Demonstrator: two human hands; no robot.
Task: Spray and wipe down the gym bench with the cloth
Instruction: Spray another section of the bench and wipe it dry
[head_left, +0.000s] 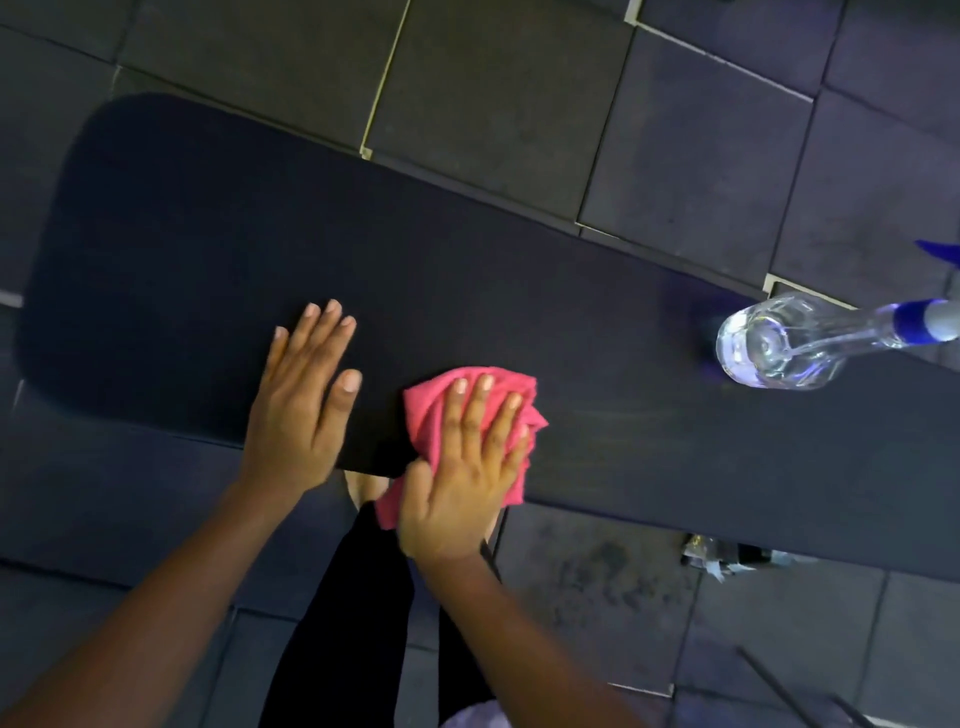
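A long black padded gym bench (208, 249) runs from the upper left to the right edge. My right hand (462, 467) presses flat on a bunched pink cloth (431, 397) at the bench's near edge. My left hand (304, 405) lies flat on the pad just left of the cloth, fingers spread, holding nothing. A clear spray bottle (779, 343) with a blue and white top stands on the bench far to the right, away from both hands.
Dark rubber floor tiles (493, 104) surround the bench. My legs in black trousers (358, 597) and a bare foot (366, 491) stand under the near edge. Metal frame parts (727, 556) show beneath the bench at the right.
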